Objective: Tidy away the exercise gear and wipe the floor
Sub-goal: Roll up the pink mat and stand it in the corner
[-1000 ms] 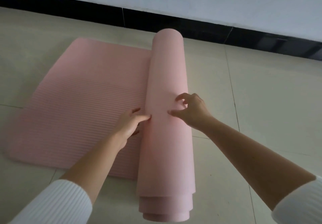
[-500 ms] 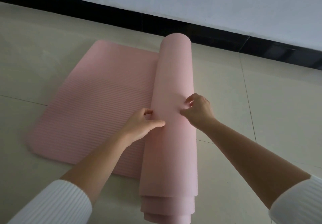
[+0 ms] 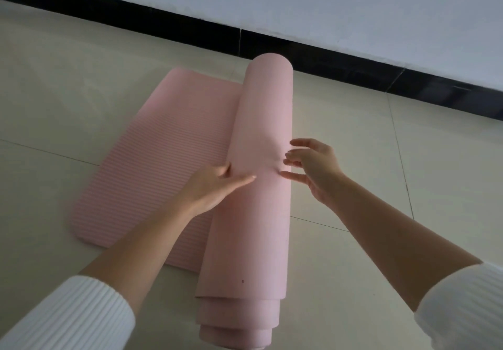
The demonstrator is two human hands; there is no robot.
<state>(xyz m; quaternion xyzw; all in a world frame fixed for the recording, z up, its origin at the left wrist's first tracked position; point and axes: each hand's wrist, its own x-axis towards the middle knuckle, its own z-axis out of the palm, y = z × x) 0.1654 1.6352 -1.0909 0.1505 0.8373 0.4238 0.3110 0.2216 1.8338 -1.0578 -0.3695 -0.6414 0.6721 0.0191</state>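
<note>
The pink mat lies on the floor in the middle of the frame, partly rolled. The roll runs from bottom centre up toward the dark skirting, and the flat ribbed part spreads to its left. At the near end the layers step out unevenly, so we judge the roll is telescoping a little.

To do this step well, we should push evenly with both palms toward the left of the frame, press down for tight turns, and square that near end.

Our left hand rests on the roll's left side, with the thumb stretched over the top and the fingers straight at the crease. Our right hand is at the roll's right edge, fingers spread wide and slightly bent, gripping nothing. Both forearms reach in from the lower corners.
</note>
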